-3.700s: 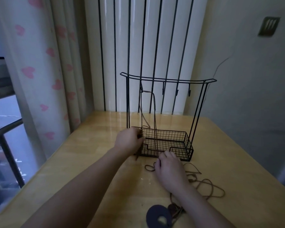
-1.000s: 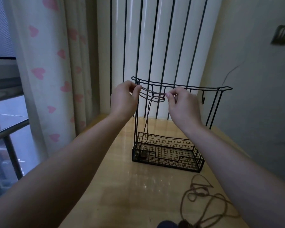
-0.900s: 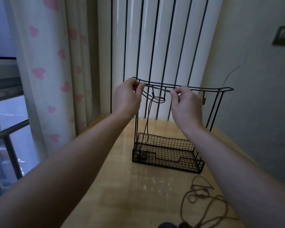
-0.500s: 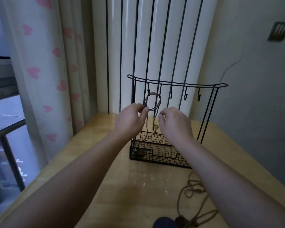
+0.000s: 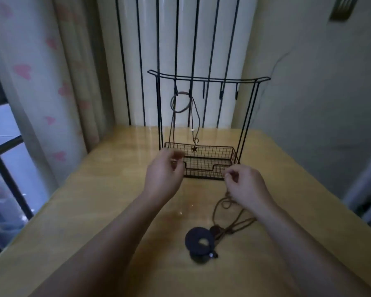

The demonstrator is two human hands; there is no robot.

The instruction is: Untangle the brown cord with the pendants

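A brown cord (image 5: 220, 207) lies in loose tangled loops on the wooden table, running to a dark round pendant with a hole (image 5: 198, 243) and a small brown pendant (image 5: 215, 229). More brown cord (image 5: 180, 101) is looped on the hooks of a black wire rack (image 5: 208, 79), with a small star pendant (image 5: 194, 149) dangling over the rack's basket. My left hand (image 5: 164, 176) hovers at the basket's front left corner, fingers loosely curled, holding nothing. My right hand (image 5: 245, 185) hovers just above the top of the tangled cord on the table, its fingers loosely curled.
The rack's mesh basket (image 5: 210, 166) stands at the back of the table (image 5: 94, 211), in front of a white radiator with black bars. A curtain with pink hearts hangs at the left by a window. A wall rises close on the right.
Both hands have dropped from the rack's hooks to table height in front of the basket. The cord loop they held now hangs on the hooks alone. The camera has tilted down.
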